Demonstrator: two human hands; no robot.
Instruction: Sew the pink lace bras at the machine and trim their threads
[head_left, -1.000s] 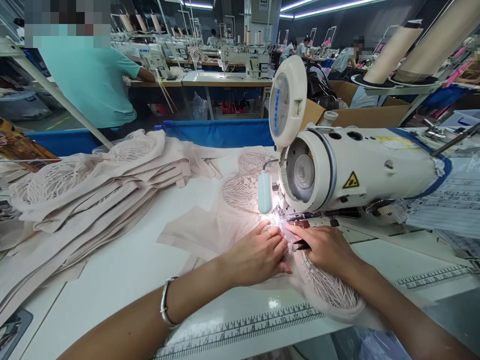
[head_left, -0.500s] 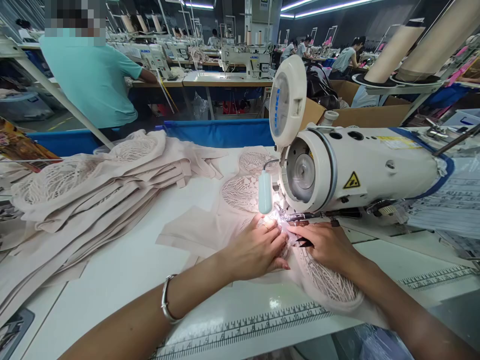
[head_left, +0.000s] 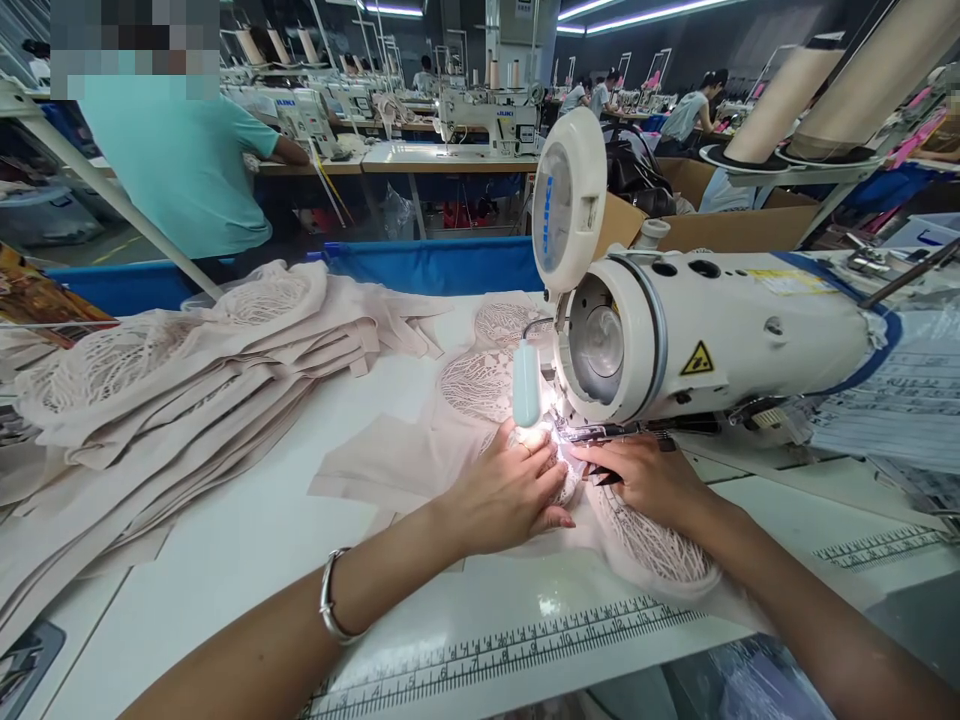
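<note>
A pale pink lace bra piece (head_left: pixel 474 385) lies under the sewing machine (head_left: pixel 750 335), its lace cup (head_left: pixel 649 540) reaching toward the table's front edge. My left hand (head_left: pixel 517 490) rests on the fabric left of the lit needle area, fingers stretched out and pressing it down. On the other side, my right hand (head_left: pixel 649 480) has its index finger on the fabric close to the needle area. Dark tips of what look like thread snips (head_left: pixel 606 476) stick out from under its curled fingers. Glare hides the needle and the stitching.
A pile of pale pink bra pieces (head_left: pixel 225 370) covers the table's left side. A ruler strip (head_left: pixel 510 650) runs along the front edge. Thread cones (head_left: pixel 784 100) stand at the upper right. Behind a blue cloth barrier (head_left: pixel 435 265), a person in a turquoise shirt (head_left: pixel 172 170) sits working.
The whole view has shifted slightly, so everything sits a little further left. Both hands keep nearly the same place on the fabric.
</note>
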